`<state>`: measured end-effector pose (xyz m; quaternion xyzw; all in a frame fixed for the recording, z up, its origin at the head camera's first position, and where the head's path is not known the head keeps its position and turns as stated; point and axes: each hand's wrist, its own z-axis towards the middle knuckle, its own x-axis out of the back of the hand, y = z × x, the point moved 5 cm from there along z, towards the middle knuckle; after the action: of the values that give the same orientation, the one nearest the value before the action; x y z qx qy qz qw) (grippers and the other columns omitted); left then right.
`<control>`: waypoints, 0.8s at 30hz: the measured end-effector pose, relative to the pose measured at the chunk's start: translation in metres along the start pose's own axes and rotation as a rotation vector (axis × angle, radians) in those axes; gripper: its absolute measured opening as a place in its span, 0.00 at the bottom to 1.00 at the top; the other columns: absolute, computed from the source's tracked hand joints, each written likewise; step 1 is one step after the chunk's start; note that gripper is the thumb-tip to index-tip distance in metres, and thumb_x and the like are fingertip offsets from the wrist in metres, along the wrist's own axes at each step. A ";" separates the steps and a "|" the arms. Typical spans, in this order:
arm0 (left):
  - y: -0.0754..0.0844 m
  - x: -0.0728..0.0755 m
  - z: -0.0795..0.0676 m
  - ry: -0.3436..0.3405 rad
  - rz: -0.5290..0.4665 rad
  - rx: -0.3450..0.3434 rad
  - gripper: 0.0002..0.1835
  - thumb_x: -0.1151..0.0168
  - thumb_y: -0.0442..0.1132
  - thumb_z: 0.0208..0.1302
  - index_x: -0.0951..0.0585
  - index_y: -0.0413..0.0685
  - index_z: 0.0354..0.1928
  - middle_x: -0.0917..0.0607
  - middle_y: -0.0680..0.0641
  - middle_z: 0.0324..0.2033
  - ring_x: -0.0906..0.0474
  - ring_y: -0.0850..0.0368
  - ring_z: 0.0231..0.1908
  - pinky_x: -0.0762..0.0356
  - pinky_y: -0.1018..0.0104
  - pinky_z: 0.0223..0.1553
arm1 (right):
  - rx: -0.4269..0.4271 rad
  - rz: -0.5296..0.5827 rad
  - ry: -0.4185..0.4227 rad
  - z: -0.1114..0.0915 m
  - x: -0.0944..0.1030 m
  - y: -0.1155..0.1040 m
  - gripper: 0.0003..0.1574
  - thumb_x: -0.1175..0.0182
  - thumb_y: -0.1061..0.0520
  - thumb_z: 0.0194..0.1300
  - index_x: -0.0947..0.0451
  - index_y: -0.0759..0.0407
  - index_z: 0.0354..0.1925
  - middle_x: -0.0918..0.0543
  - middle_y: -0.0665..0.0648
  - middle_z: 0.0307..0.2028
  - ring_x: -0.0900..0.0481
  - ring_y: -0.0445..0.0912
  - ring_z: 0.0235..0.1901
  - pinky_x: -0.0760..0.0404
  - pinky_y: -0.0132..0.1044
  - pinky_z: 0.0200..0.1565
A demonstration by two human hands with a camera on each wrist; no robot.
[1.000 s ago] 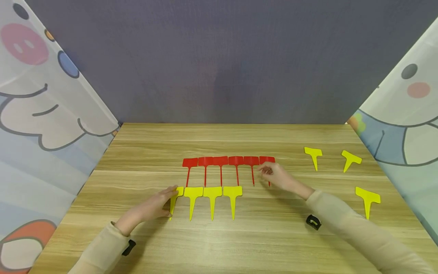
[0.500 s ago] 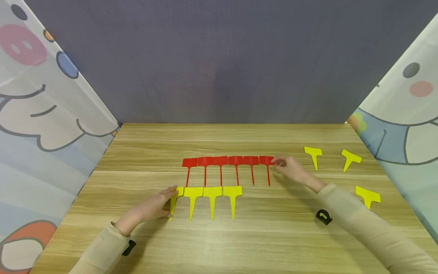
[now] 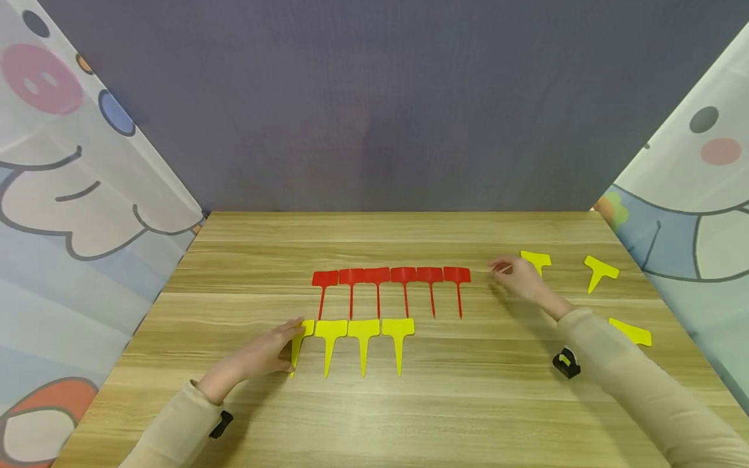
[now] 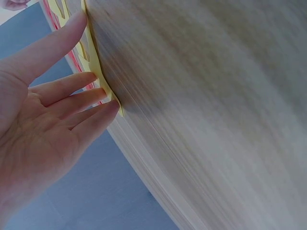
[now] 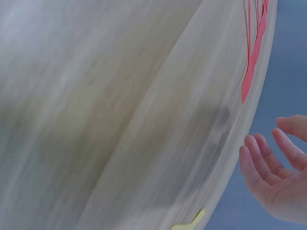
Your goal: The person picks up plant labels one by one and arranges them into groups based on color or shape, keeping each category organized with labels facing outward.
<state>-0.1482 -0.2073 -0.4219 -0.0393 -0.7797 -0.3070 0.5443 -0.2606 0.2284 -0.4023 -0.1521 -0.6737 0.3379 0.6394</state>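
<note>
A row of several red T-shaped plant labels [image 3: 377, 274] lies flat on the wooden table. In front of it is a row of yellow T-shaped plant labels [image 3: 364, 328]. My left hand [image 3: 263, 354] rests at the leftmost yellow plant label [image 3: 305, 328]; in the left wrist view its fairly straight fingers and thumb touch that label's edge and partly cover it. My right hand [image 3: 521, 279] hovers right of the red row, fingers loosely bent and holding nothing, as the right wrist view confirms. It partly covers a yellow label [image 3: 535, 258] behind it.
At the right lie two more yellow labels, one near the back [image 3: 601, 270] and one [image 3: 632, 331] partly hidden by my right sleeve [image 3: 614, 377]. A grey panel [image 3: 374, 117] borders the table's back. Printed cartoon cloths [image 3: 88, 195] hang at both sides.
My right hand has moved right, away from the rightmost red label, which now shows in full. My left hand has stayed at the leftmost yellow label.
</note>
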 end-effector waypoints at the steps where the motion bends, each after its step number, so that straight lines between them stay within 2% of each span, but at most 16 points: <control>1: 0.000 0.000 0.000 0.000 -0.001 0.000 0.37 0.32 0.33 0.43 0.35 0.26 0.56 0.42 0.32 0.62 0.44 0.36 0.60 0.39 0.46 0.55 | -0.004 -0.003 0.005 0.000 0.002 0.002 0.16 0.47 0.66 0.59 0.28 0.76 0.45 0.23 0.71 0.37 0.24 0.59 0.35 0.23 0.45 0.35; 8: 0.000 0.000 0.000 0.002 0.002 -0.005 0.36 0.32 0.33 0.43 0.35 0.26 0.56 0.42 0.32 0.62 0.44 0.36 0.59 0.39 0.46 0.55 | -0.017 -0.012 0.033 0.001 0.011 0.018 0.16 0.48 0.66 0.59 0.29 0.76 0.45 0.24 0.73 0.38 0.24 0.62 0.36 0.23 0.44 0.34; 17: 0.000 0.000 0.000 -0.007 -0.002 0.005 0.36 0.32 0.33 0.44 0.35 0.27 0.57 0.42 0.32 0.62 0.44 0.36 0.60 0.39 0.46 0.55 | -0.016 -0.004 0.103 0.002 0.025 0.034 0.15 0.49 0.67 0.61 0.30 0.78 0.44 0.25 0.76 0.40 0.26 0.66 0.39 0.25 0.52 0.39; 24: 0.000 0.000 0.000 -0.006 -0.008 0.001 0.35 0.32 0.32 0.44 0.34 0.27 0.56 0.42 0.31 0.61 0.43 0.36 0.59 0.39 0.46 0.55 | -0.066 -0.019 0.132 0.003 0.033 0.048 0.18 0.50 0.65 0.61 0.32 0.79 0.46 0.29 0.79 0.43 0.28 0.68 0.41 0.25 0.53 0.38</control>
<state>-0.1479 -0.2071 -0.4221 -0.0369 -0.7816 -0.3085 0.5410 -0.2790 0.2837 -0.4080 -0.1886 -0.6421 0.2985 0.6804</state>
